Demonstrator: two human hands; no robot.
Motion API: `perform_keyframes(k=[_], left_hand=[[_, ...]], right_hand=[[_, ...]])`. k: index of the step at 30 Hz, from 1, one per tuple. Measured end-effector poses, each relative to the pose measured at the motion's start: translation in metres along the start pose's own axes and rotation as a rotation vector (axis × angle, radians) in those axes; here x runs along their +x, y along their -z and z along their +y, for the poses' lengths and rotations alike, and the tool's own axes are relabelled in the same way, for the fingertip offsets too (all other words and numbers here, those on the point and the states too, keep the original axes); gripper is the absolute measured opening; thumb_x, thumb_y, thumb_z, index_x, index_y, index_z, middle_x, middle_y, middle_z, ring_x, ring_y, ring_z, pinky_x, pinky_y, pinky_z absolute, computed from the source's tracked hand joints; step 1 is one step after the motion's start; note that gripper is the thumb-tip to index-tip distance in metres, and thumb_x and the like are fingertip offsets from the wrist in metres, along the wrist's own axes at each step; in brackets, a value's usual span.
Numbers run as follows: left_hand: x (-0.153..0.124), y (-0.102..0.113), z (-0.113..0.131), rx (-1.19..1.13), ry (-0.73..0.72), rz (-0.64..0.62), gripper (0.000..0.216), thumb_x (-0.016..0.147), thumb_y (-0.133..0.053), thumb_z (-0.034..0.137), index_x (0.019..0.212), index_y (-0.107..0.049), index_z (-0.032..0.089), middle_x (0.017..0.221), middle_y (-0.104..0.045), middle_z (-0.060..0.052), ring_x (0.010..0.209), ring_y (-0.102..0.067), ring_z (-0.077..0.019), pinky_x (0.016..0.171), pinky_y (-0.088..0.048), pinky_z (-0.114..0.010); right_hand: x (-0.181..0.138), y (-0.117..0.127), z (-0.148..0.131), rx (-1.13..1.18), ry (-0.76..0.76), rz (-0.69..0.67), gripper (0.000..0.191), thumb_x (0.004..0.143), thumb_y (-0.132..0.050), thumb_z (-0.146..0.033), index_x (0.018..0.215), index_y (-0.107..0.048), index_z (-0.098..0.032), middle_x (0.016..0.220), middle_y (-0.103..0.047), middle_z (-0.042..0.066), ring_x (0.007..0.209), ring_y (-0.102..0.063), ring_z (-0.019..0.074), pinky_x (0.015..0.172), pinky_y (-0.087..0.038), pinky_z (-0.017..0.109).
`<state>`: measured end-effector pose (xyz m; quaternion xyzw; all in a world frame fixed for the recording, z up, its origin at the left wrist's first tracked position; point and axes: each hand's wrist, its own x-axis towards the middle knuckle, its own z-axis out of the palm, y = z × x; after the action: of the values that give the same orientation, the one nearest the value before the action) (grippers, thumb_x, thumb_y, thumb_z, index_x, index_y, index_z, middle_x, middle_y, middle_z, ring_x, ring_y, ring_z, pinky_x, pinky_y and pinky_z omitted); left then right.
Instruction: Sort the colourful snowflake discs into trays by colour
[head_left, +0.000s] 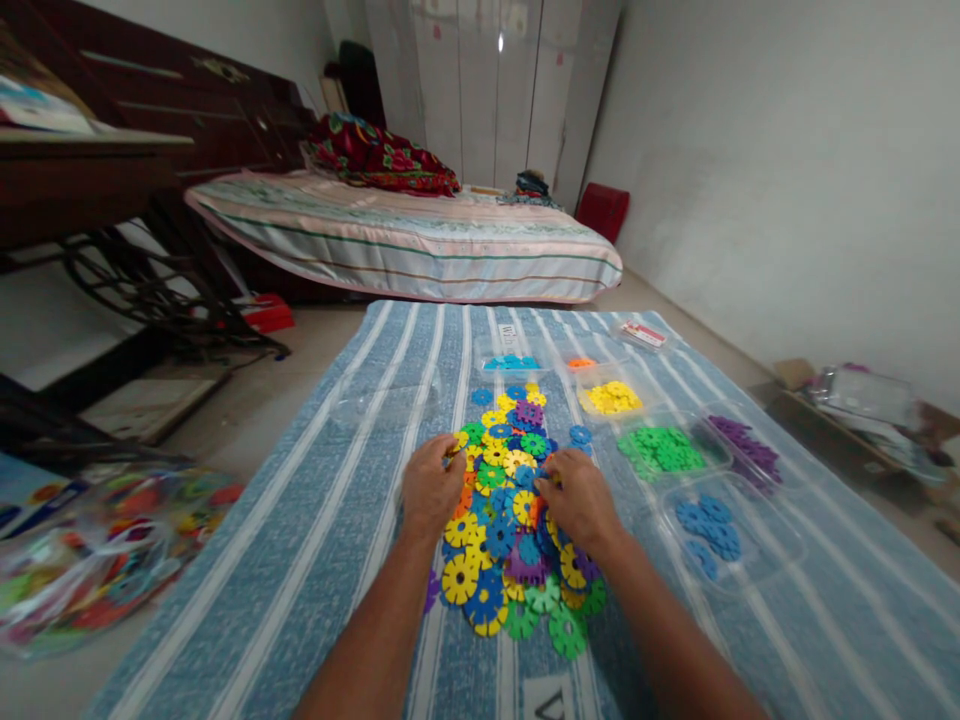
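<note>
A mixed pile of flower-shaped, notched plastic discs [493, 540] in yellow, blue, green, purple and orange lies on the striped cloth. My left hand [433, 487] is at the pile's left edge, thumb and fingers pinched on a yellow notched disc [459, 441]. On the opposite side, my right hand [581, 495] has its fingers curled together against the pile. What those fingers hold, if anything, is hidden. Clear containers to the right hold sorted discs: yellow discs [613, 397], green discs [664, 450], purple discs [745, 447] and blue discs [709, 528].
Farther back are light-blue discs [511, 363] and orange discs [580, 363] in clear containers. An empty-looking clear container [386, 402] sits left of the pile. A small clear box [643, 335] lies at the far right corner. Beyond the table stands a bed [405, 240].
</note>
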<state>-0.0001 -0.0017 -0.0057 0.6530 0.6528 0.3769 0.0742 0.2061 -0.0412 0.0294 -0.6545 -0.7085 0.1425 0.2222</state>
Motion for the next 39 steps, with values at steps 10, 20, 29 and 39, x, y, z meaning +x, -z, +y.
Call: perform_keyframes(k=[10,20,29,39], left_hand=[[0.0,-0.001,-0.002,0.014,0.004,-0.011,0.029,0.079,-0.044,0.03,0.096,-0.063,0.017,0.107,-0.067,-0.007,0.102,-0.059,-0.0202,0.095,-0.043,-0.032],[0.0,-0.002,0.0,0.008,0.004,0.002,0.028,0.078,-0.045,0.029,0.096,-0.064,0.018,0.106,-0.067,-0.006,0.102,-0.059,-0.0207,0.095,-0.044,-0.033],[0.0,-0.001,-0.001,0.015,0.007,-0.012,0.029,0.077,-0.046,0.028,0.097,-0.064,0.017,0.107,-0.067,-0.007,0.103,-0.059,-0.0208,0.096,-0.043,-0.032],[-0.001,-0.001,-0.001,-0.001,0.005,-0.003,0.028,0.077,-0.046,0.027,0.096,-0.064,0.017,0.106,-0.067,-0.007,0.102,-0.059,-0.0209,0.096,-0.043,-0.033]], right_hand=[[-0.029,0.044,0.015,0.319,0.04,0.265,0.017,0.078,-0.056,-0.031,0.065,-0.061,-0.021,0.09,-0.067,0.004,0.089,-0.06,0.0184,0.083,-0.043,0.031],[-0.092,0.119,0.113,-0.281,-0.208,0.464,0.04,0.08,-0.045,-0.052,0.073,-0.067,-0.019,0.084,-0.069,0.01,0.077,-0.065,0.0278,0.07,-0.049,0.041],[-0.103,0.077,0.064,-0.089,0.194,0.482,0.019,0.086,-0.051,-0.033,0.084,-0.065,-0.02,0.085,-0.069,0.005,0.082,-0.065,0.0184,0.078,-0.05,0.031],[-0.092,0.02,0.022,0.084,0.25,0.112,0.016,0.087,-0.046,-0.019,0.084,-0.062,-0.02,0.09,-0.064,0.006,0.087,-0.059,0.018,0.078,-0.049,0.032]])
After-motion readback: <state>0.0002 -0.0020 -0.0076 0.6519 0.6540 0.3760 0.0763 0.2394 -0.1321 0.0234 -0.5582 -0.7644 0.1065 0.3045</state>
